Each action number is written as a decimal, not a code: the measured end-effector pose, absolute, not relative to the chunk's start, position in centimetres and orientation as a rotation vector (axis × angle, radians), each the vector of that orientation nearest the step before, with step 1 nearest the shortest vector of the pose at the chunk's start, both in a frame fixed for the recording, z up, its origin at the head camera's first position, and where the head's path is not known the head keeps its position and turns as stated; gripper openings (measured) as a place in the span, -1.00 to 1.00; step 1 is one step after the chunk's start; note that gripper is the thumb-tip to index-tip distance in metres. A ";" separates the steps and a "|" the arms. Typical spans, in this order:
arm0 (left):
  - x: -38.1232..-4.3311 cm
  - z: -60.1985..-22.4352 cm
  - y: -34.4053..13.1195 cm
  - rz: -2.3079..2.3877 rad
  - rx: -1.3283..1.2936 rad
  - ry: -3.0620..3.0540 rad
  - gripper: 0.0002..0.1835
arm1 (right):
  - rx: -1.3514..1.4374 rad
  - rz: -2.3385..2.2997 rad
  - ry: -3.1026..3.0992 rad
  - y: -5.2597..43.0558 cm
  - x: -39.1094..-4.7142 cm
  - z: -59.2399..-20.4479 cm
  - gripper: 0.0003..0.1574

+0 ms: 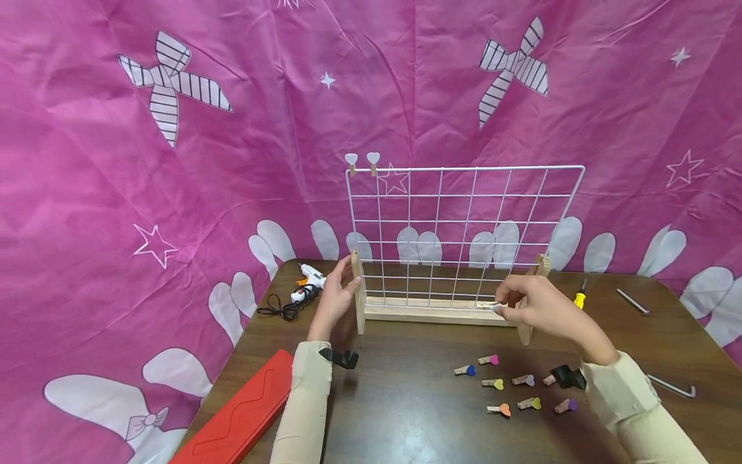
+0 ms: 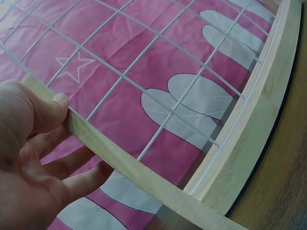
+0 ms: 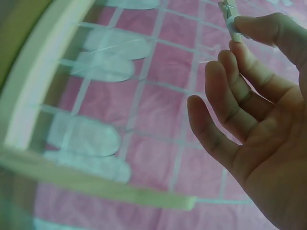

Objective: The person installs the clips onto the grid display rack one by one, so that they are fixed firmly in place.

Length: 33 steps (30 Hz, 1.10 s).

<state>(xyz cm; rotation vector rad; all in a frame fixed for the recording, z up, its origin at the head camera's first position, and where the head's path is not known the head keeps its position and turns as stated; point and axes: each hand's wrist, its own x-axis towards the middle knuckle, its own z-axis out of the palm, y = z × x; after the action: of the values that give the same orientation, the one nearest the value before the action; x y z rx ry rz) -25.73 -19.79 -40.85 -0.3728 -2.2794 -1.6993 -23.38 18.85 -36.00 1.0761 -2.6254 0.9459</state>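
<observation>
A white wire grid [image 1: 464,168] stands upright in a wooden stand [image 1: 429,316] on the table. My left hand [image 1: 335,298] grips the stand's left side post [image 2: 139,170], the thumb on one face and fingers behind. Low before the grid's right part, my right hand [image 1: 536,306] pinches a small wooden clothespin [image 3: 232,24] with a pale decoration between thumb and index finger; its other fingers are loosely bent. Two clothespins with white hearts [image 1: 351,159] sit on the grid's top left wire. Several more with coloured hearts, such as a blue-heart clothespin [image 1: 465,370], lie in front.
Left of the stand lies a white glue gun [image 1: 313,276] with a black cord [image 1: 284,310]. A long red case [image 1: 243,412] is beside my left forearm. To the right are a yellow screwdriver [image 1: 580,299] and bent metal rods [image 1: 672,385]. A pink curtain [image 1: 290,161] hangs behind.
</observation>
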 end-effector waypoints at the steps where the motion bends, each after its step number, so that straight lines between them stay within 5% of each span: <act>1: -25.7 -40.9 -19.8 -1.697 -0.373 -2.281 -0.45 | 1.082 0.954 -2.608 18.6 -23.4 -35.6 -0.76; 33: -25.8 -41.2 -19.9 -1.665 -0.392 -2.263 -0.46 | 1.222 0.708 -2.359 9.4 -24.7 -21.6 -0.97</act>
<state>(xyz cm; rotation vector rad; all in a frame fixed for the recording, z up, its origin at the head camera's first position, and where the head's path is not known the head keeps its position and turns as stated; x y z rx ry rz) -25.84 -19.87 -41.18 -0.3924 -2.2629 -1.6655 -24.70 9.43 -21.55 1.2219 -2.3591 0.7080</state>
